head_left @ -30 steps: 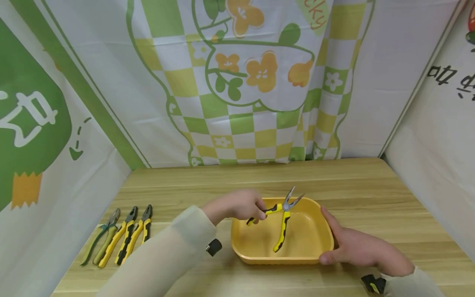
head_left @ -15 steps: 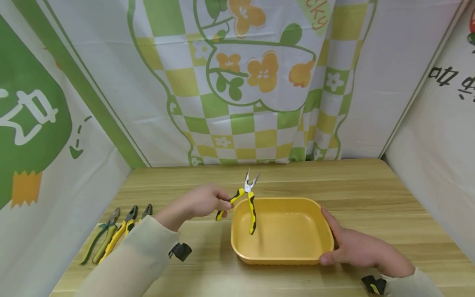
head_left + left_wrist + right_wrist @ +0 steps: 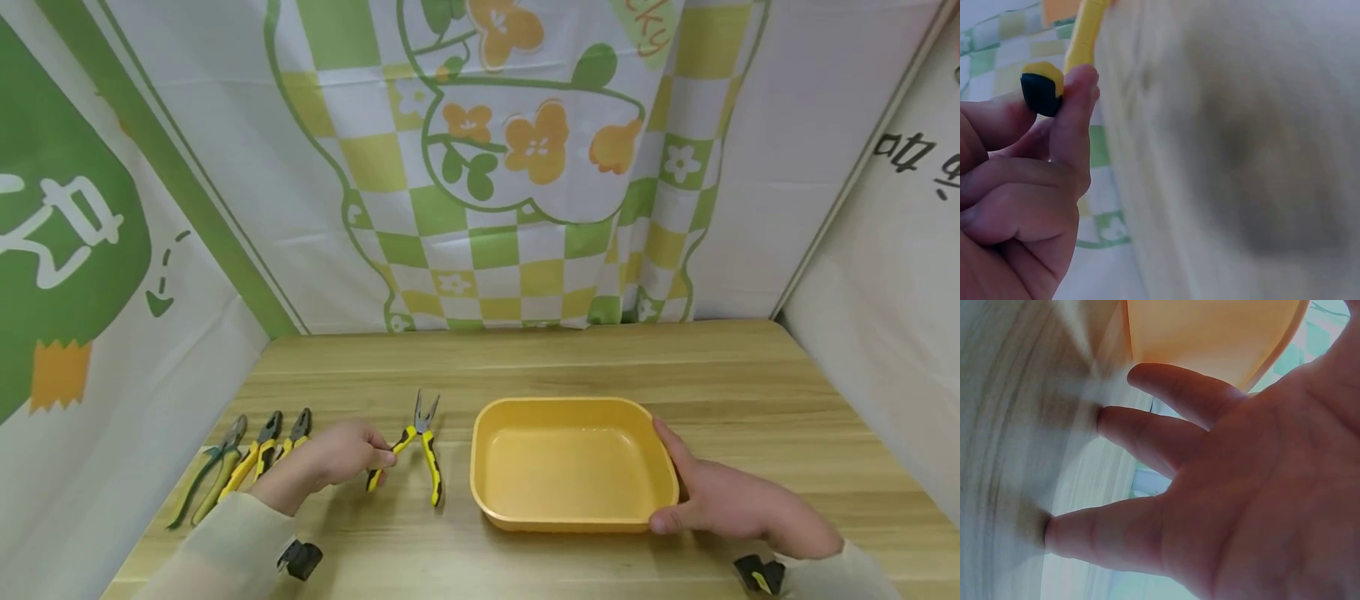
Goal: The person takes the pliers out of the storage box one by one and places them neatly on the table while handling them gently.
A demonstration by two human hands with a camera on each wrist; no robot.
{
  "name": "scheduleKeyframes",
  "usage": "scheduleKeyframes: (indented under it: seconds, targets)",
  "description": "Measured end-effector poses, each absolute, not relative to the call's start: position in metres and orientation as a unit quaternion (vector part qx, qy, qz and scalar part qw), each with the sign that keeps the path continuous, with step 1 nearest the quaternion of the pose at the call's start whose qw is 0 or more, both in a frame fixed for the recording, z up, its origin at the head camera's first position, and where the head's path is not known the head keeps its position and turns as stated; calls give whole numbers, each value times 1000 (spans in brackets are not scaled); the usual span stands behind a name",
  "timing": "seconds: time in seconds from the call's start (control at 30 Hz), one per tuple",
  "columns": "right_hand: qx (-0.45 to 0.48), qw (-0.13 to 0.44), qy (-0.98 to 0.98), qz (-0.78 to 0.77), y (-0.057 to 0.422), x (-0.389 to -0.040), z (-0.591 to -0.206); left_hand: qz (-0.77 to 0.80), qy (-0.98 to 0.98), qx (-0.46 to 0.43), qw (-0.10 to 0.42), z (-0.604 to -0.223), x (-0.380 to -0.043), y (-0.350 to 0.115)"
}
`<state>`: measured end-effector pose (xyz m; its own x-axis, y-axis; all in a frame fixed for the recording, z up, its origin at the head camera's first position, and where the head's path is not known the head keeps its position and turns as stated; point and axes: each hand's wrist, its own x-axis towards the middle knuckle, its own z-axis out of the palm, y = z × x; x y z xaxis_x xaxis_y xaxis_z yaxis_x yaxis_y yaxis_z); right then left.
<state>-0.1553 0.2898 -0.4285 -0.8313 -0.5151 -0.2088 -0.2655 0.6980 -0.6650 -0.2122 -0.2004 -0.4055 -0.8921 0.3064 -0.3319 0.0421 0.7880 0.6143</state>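
My left hand pinches one yellow-and-black handle of a pair of needle-nose pliers between thumb and fingers. The pliers' jaws are spread and point to the far side; the other handle hangs free. In the left wrist view, the handle end sticks out between the fingertips. To the right sits an orange-yellow plastic tray with nothing in it. My right hand rests against the tray's right end, thumb at the near corner. The right wrist view shows straight, spread fingers with tips down at the table.
At the table's left lie green-handled pliers and two yellow-and-black pairs, the middle pliers and right-hand pliers, partly behind my left arm. A patterned curtain hangs behind the wooden table.
My left hand has carried the needle-nose pliers leftward, from over the tray to over the table left of it, and lower. The right hand and the tray have kept their place.
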Motion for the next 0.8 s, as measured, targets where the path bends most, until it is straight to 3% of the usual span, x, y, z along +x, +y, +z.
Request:
scheduleKeyframes:
  seconds: [0.23, 0.5, 0.8]
  targets:
    - [-220, 190, 901, -322, 290, -156, -429, 259, 939, 73, 214, -425, -207, -211]
    - [-214, 197, 901, -321, 290, -156, -430, 192, 958, 82, 196, -422, -205, -205]
    - [-220, 194, 899, -325, 291, -157, -430, 54, 987, 117, 93, -416, -182, -147]
